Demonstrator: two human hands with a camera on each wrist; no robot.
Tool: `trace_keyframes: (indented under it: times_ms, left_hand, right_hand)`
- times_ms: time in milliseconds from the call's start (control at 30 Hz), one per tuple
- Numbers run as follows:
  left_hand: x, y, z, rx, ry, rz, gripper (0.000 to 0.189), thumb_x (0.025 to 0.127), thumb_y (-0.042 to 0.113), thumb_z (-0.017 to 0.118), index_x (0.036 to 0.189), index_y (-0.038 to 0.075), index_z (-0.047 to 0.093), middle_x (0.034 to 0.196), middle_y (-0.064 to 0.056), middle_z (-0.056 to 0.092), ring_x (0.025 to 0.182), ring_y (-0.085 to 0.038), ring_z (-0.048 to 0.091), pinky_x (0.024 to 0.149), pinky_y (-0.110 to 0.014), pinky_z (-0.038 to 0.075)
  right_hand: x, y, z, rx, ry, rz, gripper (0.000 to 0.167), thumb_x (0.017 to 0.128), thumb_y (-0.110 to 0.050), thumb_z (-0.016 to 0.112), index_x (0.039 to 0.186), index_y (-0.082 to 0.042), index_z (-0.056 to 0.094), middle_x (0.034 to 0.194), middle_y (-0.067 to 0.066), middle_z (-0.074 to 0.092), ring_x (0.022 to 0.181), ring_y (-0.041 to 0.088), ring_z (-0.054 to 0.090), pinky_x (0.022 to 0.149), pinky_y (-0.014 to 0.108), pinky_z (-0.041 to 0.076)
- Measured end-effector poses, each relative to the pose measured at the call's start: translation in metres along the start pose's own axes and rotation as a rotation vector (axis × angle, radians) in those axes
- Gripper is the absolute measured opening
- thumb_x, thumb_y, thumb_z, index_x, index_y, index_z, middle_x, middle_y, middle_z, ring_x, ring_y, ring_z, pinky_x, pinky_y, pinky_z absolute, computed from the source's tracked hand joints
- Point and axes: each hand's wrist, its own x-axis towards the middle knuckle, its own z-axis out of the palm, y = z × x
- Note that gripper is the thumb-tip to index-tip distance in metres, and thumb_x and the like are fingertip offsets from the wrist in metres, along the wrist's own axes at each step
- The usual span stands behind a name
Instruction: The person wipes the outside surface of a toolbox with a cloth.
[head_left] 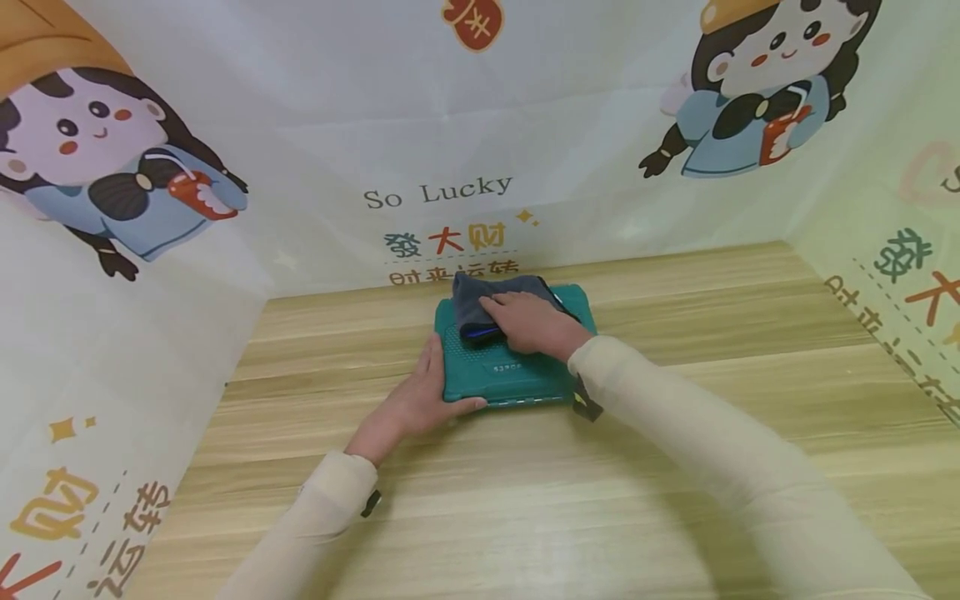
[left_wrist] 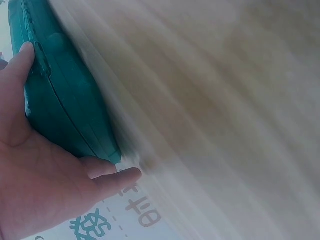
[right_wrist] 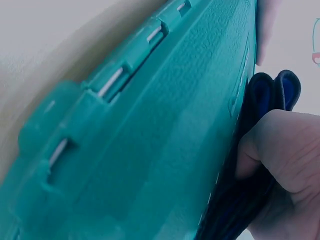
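A teal hard plastic case (head_left: 517, 383) lies flat on the table, its hinged edge toward me. Bracing its near left corner is my left hand (head_left: 416, 396): the fingers stretch along the left side and the thumb lies along the near edge. In the left wrist view, those fingers (left_wrist: 117, 182) look straight beside the case wall. A folded dark grey cloth with a blue inside (head_left: 480, 300) rests on the upper part of the lid. My right hand (head_left: 528, 321) holds it there, thumb against its near side in the right wrist view; the cloth hides part of the lid.
The wood-grain table (head_left: 337, 350) extends around the case. Behind it and at both sides rise white printed cloth walls (head_left: 322, 150) with cartoon figures and lettering. A dark strap end (head_left: 587, 400) hangs by my right sleeve, near the case's near right corner.
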Motion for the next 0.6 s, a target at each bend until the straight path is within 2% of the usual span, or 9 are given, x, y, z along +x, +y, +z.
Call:
trace_keyframes:
  times_ms: [333, 600]
  left_hand:
    - [-0.001, 0.003, 0.000, 0.000, 0.001, -0.014, 0.126, 0.090, 0.066, 0.065, 0.157, -0.003, -0.016, 0.165, -0.025, -0.009, 0.150, -0.039, 0.011, 0.116, -0.049, 0.025]
    - [-0.002, 0.003, 0.000, 0.009, 0.003, -0.016, 0.126, 0.090, 0.066, 0.065, 0.157, -0.004, -0.016, 0.165, -0.026, -0.008, 0.150, -0.039, 0.010, 0.117, -0.049, 0.025]
  right_hand:
    - [-0.009, 0.021, 0.008, -0.077, 0.025, -0.040, 0.060, 0.105, -0.006, 0.051, 0.160, -0.004, 0.027, 0.160, 0.020, 0.032, 0.146, 0.037, 0.029, 0.118, 0.047, 0.022]
    - [-0.025, 0.039, 0.014, 0.004, 0.074, -0.072, 0.064, 0.101, 0.006, 0.050, 0.160, -0.002, 0.025, 0.160, 0.024, 0.028, 0.149, 0.043, 0.018, 0.119, 0.052, 0.016]
